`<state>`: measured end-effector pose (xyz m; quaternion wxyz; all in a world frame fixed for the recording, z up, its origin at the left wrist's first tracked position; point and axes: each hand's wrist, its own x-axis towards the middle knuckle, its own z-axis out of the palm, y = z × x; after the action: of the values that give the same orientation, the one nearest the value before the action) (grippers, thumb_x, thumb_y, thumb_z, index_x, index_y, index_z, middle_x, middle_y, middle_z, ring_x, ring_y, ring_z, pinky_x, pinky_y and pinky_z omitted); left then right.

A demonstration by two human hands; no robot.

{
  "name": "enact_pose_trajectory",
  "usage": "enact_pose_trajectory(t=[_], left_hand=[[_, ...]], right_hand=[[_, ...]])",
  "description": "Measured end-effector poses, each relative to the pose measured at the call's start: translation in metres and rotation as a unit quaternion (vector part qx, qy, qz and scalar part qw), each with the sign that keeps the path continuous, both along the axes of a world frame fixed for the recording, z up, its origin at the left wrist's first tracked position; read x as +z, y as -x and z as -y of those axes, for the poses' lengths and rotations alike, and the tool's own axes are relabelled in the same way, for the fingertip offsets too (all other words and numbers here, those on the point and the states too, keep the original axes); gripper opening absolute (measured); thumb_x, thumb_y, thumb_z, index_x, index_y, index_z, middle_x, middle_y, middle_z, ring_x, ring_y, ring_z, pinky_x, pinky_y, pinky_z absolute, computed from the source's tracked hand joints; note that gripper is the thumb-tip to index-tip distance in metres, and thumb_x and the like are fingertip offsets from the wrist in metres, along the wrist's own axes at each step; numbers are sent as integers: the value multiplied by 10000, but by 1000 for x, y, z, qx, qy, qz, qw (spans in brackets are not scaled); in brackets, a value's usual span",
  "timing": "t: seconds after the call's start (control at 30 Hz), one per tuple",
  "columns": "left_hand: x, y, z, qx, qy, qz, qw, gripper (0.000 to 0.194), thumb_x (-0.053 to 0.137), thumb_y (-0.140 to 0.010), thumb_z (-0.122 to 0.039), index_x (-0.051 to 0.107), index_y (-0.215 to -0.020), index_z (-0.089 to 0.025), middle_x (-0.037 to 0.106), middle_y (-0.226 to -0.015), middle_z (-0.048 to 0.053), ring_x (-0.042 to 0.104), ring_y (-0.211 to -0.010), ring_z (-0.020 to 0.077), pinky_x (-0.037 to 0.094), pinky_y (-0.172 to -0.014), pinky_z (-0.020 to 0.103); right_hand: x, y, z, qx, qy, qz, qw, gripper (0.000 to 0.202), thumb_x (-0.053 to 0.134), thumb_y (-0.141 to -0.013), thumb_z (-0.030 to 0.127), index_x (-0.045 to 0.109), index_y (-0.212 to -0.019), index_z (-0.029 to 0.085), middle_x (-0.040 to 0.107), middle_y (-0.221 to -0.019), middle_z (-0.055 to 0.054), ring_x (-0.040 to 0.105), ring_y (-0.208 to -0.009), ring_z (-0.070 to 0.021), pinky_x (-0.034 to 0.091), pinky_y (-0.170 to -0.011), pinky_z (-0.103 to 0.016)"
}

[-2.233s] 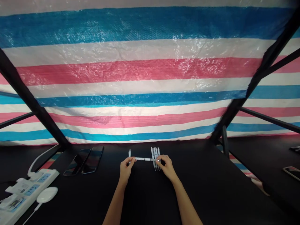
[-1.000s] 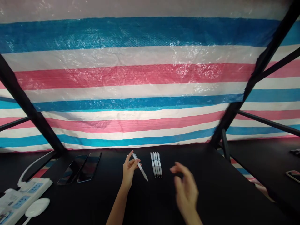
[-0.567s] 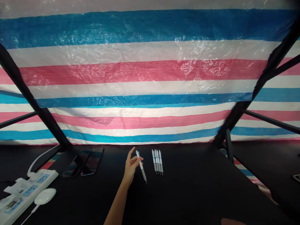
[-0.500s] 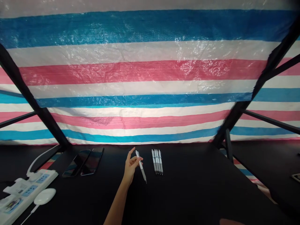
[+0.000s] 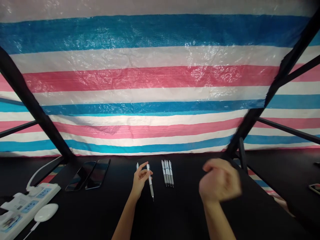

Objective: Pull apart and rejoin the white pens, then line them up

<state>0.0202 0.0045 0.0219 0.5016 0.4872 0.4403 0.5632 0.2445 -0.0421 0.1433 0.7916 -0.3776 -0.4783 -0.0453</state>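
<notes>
My left hand point(image 5: 140, 180) pinches a white pen with a grey grip point(image 5: 150, 182) between thumb and fingers, its tip slanting down toward me. Behind that hand, the top end of another white pen point(image 5: 137, 165) peeks out; the rest of it is hidden. Several matching white pens point(image 5: 167, 173) lie side by side on the black table just to the right. Over the table's right side is my right hand point(image 5: 220, 181), smeared by motion. It looks curled, but I cannot make out its fingers or whether anything is in them.
Two dark phones point(image 5: 98, 175) lie at the left of the black table point(image 5: 180, 213). A white power strip point(image 5: 32, 200) with plugs and a round white charger point(image 5: 46, 212) sit nearer on the left. Black frame posts point(image 5: 246, 130) flank a striped sheet point(image 5: 150, 76) behind.
My right hand has risen into view from the bottom right edge. The pen in my left hand has swung more upright, its tip slightly nearer me. A second pen's end shows behind that hand.
</notes>
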Motion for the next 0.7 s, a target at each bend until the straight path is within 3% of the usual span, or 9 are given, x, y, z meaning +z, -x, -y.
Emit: enact_pose_trajectory(t=[0.1, 0.2, 0.3, 0.4, 0.5, 0.7], left_hand=[[0, -2, 0, -8, -6, -11, 1000, 727, 662, -684, -458, 438, -1321, -185, 668, -694, 19, 632, -694, 180, 518, -675, 319], [-2, -3, -1, -12, -5, -2, 1000, 837, 667, -686, -455, 311, -1398, -197, 675, -708, 19, 635, -701, 177, 521, -673, 312], [-4, -2, -1, -19, -8, 4, 1000, 874, 666, -699, -440, 240, -1423, -198, 681, -729, 25, 632, -687, 167, 526, -670, 310], [-5, 0, -1, -22, -8, -5, 1000, 791, 649, -722, -426, 304, -1395, -195, 674, -735, 26, 624, -648, 155, 528, -666, 313], [-3, 2, -1, -7, 1, -13, 1000, 706, 640, -722, -436, 394, -1343, -209, 666, -733, 21, 626, -650, 160, 530, -654, 313], [-2, 5, -2, 28, 28, -7, 999, 676, 649, -707, -445, 443, -1300, -193, 655, -711, 13, 632, -671, 166, 518, -639, 290]], right_hand=[[-28, 12, -33, 75, 128, -4, 989, 307, 456, -867, 385, 556, -662, 180, 487, -580, 7, 470, -542, -134, 391, -527, -260], [-69, 15, -62, 152, 237, -29, 959, 398, 441, -858, 497, 549, -641, 181, 441, -522, 23, 421, -489, -124, 350, -473, -244], [-112, 14, -79, 171, 295, -39, 939, 456, 420, -844, 566, 539, -621, 187, 425, -507, 25, 417, -480, -130, 341, -467, -248], [-141, 14, -84, 166, 339, -45, 925, 482, 400, -842, 591, 542, -615, 191, 434, -503, 20, 433, -481, -137, 355, -478, -255], [-156, 13, -85, 184, 353, -60, 916, 481, 398, -845, 591, 557, -630, 190, 447, -512, 15, 447, -487, -141, 368, -479, -256], [-160, 9, -87, 221, 346, -72, 909, 465, 430, -840, 576, 574, -642, 181, 448, -516, 12, 432, -483, -133, 360, -470, -251]])
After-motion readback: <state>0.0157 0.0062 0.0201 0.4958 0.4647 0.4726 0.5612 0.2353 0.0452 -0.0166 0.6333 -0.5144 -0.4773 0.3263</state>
